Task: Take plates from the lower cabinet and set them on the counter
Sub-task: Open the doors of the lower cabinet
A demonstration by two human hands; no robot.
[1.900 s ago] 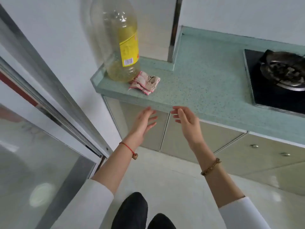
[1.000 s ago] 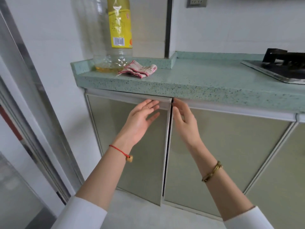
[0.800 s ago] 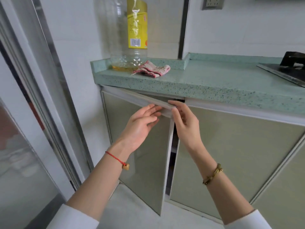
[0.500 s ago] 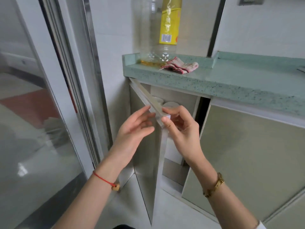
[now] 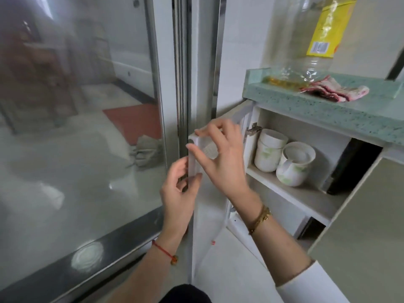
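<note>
The left cabinet door [image 5: 207, 226] under the green counter [image 5: 341, 110] stands swung wide open, its edge facing me. My left hand [image 5: 180, 193] pinches that edge from the left. My right hand [image 5: 220, 158] grips the door's top corner from the right. Inside, on the upper shelf [image 5: 293, 193], stand stacked white cups [image 5: 270, 152] and a white pot-like vessel [image 5: 295, 164]. No plates are visible; the lower part of the cabinet is hidden by the door and my arm.
A large oil bottle [image 5: 310, 44] and a pink rag [image 5: 334, 91] sit at the counter's left end. A glass sliding door with a metal frame [image 5: 181, 68] stands close to the left of the open door. The right cabinet door [image 5: 360, 226] is shut.
The left cabinet door has swung from half open to fully open toward the sliding door. Both hands stayed on its edge, and my view turned left and lower.
</note>
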